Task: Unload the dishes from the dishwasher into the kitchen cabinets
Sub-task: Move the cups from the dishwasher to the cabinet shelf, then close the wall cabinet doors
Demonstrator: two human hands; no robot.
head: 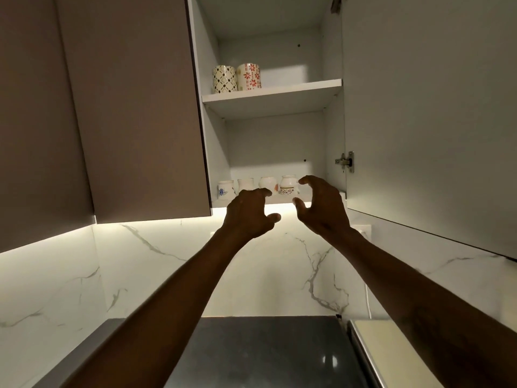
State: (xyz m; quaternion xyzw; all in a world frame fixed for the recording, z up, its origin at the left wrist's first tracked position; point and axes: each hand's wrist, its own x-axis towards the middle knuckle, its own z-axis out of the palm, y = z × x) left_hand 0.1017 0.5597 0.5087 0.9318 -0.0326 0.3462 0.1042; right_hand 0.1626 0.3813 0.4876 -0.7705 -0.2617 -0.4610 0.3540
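Both arms raised, left grip (251, 212) and right grip (319, 204) seemingly empty, fingers curled.

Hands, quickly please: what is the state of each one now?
Left hand: open, fingers curled, holding nothing.
Right hand: open, fingers curled, holding nothing.

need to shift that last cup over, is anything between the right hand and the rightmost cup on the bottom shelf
Nothing visible. The right hand is open beside the rightmost cup, its fingertips curled close to the cup's right side with only air between. The cabinet door is swung clear to the right.
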